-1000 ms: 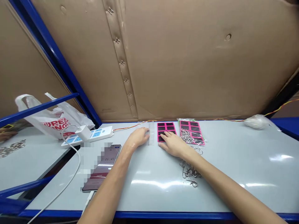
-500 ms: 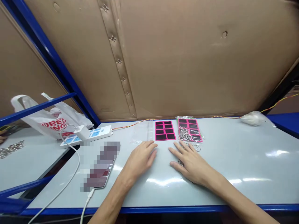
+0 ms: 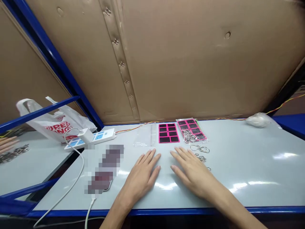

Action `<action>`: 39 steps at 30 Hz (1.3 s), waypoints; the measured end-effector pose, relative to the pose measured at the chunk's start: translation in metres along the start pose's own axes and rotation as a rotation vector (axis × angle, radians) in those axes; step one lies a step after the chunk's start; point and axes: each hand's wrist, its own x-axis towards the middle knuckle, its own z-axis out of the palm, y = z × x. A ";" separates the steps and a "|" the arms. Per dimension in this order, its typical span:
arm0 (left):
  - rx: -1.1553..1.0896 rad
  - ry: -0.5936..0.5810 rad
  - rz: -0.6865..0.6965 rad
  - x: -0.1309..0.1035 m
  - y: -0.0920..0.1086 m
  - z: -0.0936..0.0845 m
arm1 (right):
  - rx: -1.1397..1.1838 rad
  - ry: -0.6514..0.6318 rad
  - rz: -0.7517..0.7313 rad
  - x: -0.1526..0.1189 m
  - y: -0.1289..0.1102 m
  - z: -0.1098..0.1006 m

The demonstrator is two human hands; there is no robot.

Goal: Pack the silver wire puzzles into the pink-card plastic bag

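My left hand [image 3: 145, 171] lies palm down on the grey tabletop [image 3: 250, 159], fingers spread, holding nothing. Opposite it, my right hand [image 3: 190, 170] also rests flat with fingers apart. Just beyond its fingers and knuckles are small metal rings and clips [image 3: 200, 148], with more metal pieces [image 3: 201, 158] partly hidden by the hand. A pink card with black rectangles [image 3: 169, 133] lies behind the gap between my hands. To its right, a clear bag [image 3: 193, 129] holds a similar pink card and a heap of silvery metal pieces. A clear plastic bag [image 3: 144, 135] lies flat to the left of the card.
A phone [image 3: 108, 185], mostly blurred out, sits left with a white cable. Behind it are a power strip [image 3: 107, 135] and a white shopping bag [image 3: 59, 125]. Blue rails edge the table. Another person's hand [image 3: 8, 144] is over metal pieces at far left. A knotted bag [image 3: 258, 121] stands back right.
My right hand has drawn slightly nearer, uncovering metal rings and clips behind it. My left hand has spread its fingers. The bagged pink card has shifted left and tilted. Another person's hand has come in at left.
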 end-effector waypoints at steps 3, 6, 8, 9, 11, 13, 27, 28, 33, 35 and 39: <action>0.028 0.005 -0.005 0.000 -0.001 0.002 | 0.000 -0.009 -0.050 0.007 -0.023 0.017; 0.041 0.013 -0.024 -0.001 -0.002 0.003 | -0.003 -0.029 -0.012 0.012 -0.028 0.028; 0.039 0.011 -0.034 -0.001 -0.002 0.004 | 0.008 -0.047 0.010 0.012 -0.025 0.030; 0.036 0.009 -0.038 -0.001 -0.002 0.004 | 0.014 -0.053 0.016 0.011 -0.023 0.029; 0.030 0.006 -0.044 -0.001 -0.001 0.003 | 0.018 -0.061 0.023 0.009 -0.020 0.028; 0.024 0.013 -0.040 -0.001 -0.001 0.003 | 0.019 -0.062 0.025 0.007 -0.019 0.027; -0.107 0.109 -0.041 -0.008 -0.006 -0.002 | 0.094 0.204 0.258 0.067 0.051 -0.044; -0.108 0.107 -0.045 -0.008 -0.006 -0.003 | 0.084 0.231 0.308 0.075 0.068 -0.050; -0.100 0.085 -0.064 -0.008 -0.006 -0.003 | 0.058 0.302 0.549 0.092 0.136 -0.055; -0.100 0.083 -0.062 -0.008 -0.006 -0.003 | 0.095 0.286 0.590 0.089 0.149 -0.050; -0.100 0.101 -0.061 -0.007 -0.006 -0.002 | 0.208 0.271 0.594 0.087 0.157 -0.044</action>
